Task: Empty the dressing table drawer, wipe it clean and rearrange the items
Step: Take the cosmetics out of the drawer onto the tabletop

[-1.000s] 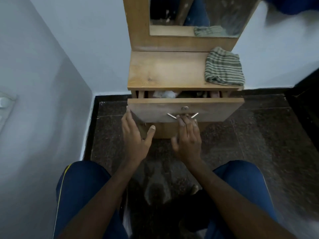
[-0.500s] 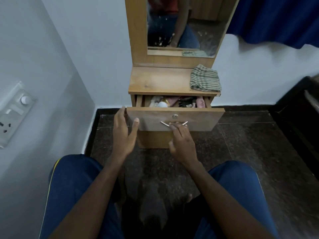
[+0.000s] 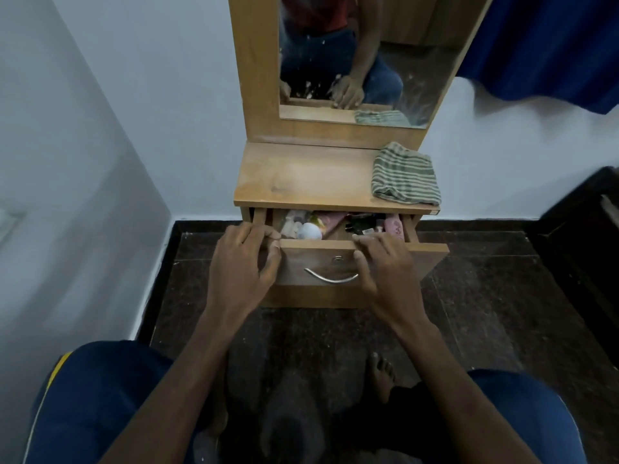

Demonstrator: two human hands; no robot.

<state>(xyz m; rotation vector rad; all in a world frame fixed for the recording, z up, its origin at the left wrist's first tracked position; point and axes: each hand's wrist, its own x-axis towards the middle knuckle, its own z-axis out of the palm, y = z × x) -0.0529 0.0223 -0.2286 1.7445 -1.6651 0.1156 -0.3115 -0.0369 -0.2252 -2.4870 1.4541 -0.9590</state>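
Observation:
The wooden drawer (image 3: 321, 262) of the dressing table (image 3: 301, 175) is pulled partly out, its metal handle (image 3: 331, 278) bare. Inside lie several small items: a white round container (image 3: 310, 231), a pink tube (image 3: 394, 227), dark bottles (image 3: 361, 224). My left hand (image 3: 243, 262) grips the drawer front's left top edge. My right hand (image 3: 388, 266) grips the top edge right of the middle. A folded green striped cloth (image 3: 405, 174) rests on the tabletop's right side.
A mirror (image 3: 351, 55) rises behind the tabletop. White walls close in on the left and behind. A blue curtain (image 3: 542, 45) hangs at the upper right, dark furniture (image 3: 582, 236) stands at the right. My knees and bare foot (image 3: 380, 376) are on the dark tiled floor.
My right hand left the handle and moved up to the drawer's top edge. My left hand shifted onto the left top edge. The drawer has come further out.

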